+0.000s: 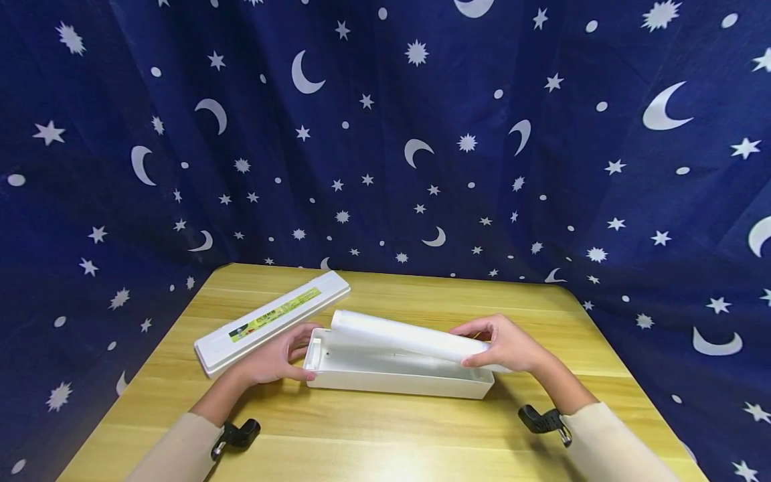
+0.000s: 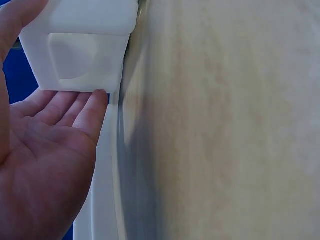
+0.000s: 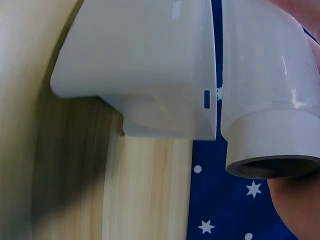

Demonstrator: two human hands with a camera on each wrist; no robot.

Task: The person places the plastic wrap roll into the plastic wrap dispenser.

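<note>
A long white box (image 1: 397, 383) lies uncovered on the table, its hollow inside showing in the head view. My left hand (image 1: 280, 355) holds its left end, thumb at the near corner and fingers round the far side. The left wrist view shows those fingers along the edge of the box's end wall (image 2: 80, 55). With my right hand (image 1: 502, 341) I grip the right end of a roll of cling film (image 1: 397, 335), slanted over the box's back edge. The film's hollow core (image 3: 272, 140) sticks out in the right wrist view, beside the box.
A white lid (image 1: 271, 321) with a yellow-green label lies diagonally behind my left hand. Black wrist mounts (image 1: 236, 436) sit at both cuffs. Behind the wooden table (image 1: 385, 442) hangs a dark blue curtain (image 1: 373, 154) with moons and stars.
</note>
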